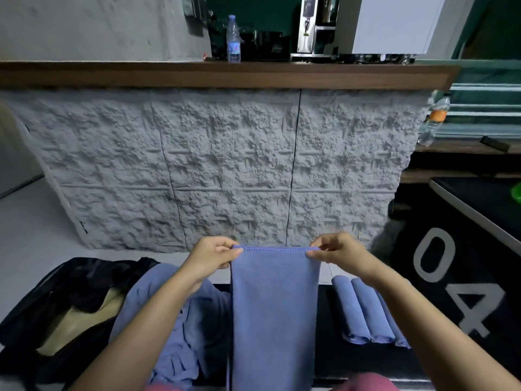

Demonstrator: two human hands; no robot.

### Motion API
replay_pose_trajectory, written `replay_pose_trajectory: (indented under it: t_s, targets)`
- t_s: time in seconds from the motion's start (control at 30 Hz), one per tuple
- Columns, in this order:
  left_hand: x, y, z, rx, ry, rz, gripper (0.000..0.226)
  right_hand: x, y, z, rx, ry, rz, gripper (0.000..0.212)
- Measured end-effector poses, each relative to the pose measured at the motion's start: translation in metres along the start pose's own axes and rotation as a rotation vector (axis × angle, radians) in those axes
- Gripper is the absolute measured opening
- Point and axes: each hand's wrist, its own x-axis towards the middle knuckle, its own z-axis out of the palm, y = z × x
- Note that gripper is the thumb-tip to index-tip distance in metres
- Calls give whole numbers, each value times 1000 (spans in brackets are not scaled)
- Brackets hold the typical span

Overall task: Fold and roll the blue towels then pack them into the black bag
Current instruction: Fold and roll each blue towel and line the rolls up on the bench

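The left hand (pixel 214 253) and right hand (pixel 338 252) each pinch a top corner of the hanging towel (pixel 273 306). Rolled towels (pixel 363 311) lie on the surface (pixel 327 328) at right; the pile (pixel 180 320) and bag (pixel 56 300) at left.

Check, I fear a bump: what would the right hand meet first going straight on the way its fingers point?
Probably the left hand: the right hand points leftward along the top hem of the blue towel, at seemingly similar depth.

1. Towel (pixel 275 306): matt blue cloth, fine nap, stitched hem.
2. Bag (pixel 64 292): dark, limp fabric.
3. Wall panel (pixel 225 165): rough, grey, stone-like texture.
4. Ledge (pixel 197 76): smooth brown wood.
5. Bottle (pixel 233 40): clear plastic.
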Motion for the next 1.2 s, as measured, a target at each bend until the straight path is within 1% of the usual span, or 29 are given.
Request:
replay_pose_trajectory:
  t_s: [0.07,0.13,0.2,0.27,0.3,0.37,0.43,0.5,0.53,0.57,0.6,0.63,0.67,0.73,0.8,0.87,0.97,1.03,1.1,1.13,1.2]
  targets:
    - [14,-4,11,46,67,23,4,19,11,7,-65,97,19,12]
    - [28,0,18,-19,161,103,13,35,13,9,-4,229,-4,19]
    - [41,8,21,-62,232,202,16,46,8,5,78,361,-74,21]
    - [52,7,21,-59,258,274,15,52,10,3,63,442,-168,16]
    - [55,1,22,-41,246,284,12,52,15,4,38,455,-194,12]
    - [59,-26,26,54,191,270,9,50,42,12,-53,429,-194,9]
    - [60,-68,34,165,136,222,19,45,80,27,-178,357,-113,15]
    - [56,-115,44,235,50,138,28,43,122,47,-316,227,-41,21]
    - [52,-137,49,266,9,94,28,41,142,57,-414,149,-26,18]
    - [47,-157,53,306,-27,57,26,39,160,68,-535,69,-1,10]
    - [40,-172,57,357,-71,23,20,36,176,78,-640,-10,18,8]
    - [35,-187,61,406,-131,1,12,32,189,87,-702,-88,36,11]
    - [32,-196,64,455,-191,-9,5,29,200,95,-736,-166,53,11]
    - [32,-209,65,516,-263,-14,3,25,211,106,-754,-253,80,12]
    - [34,-218,64,542,-294,-41,3,25,215,111,-712,-267,119,12]
    - [36,-228,64,535,-290,-97,8,25,218,115,-599,-255,198,9]
    - [39,-238,68,520,-212,-218,3,27,223,119,-439,-217,292,14]
    - [42,-243,71,505,-187,-287,8,30,229,121,-374,-190,363,17]
    - [43,-245,75,493,-158,-326,9,32,235,125,-361,-170,421,19]
    - [42,-244,78,524,-133,-334,8,32,238,129,-375,-155,430,20]
    - [39,-243,82,604,-78,-288,15,28,238,136,-416,-101,369,20]
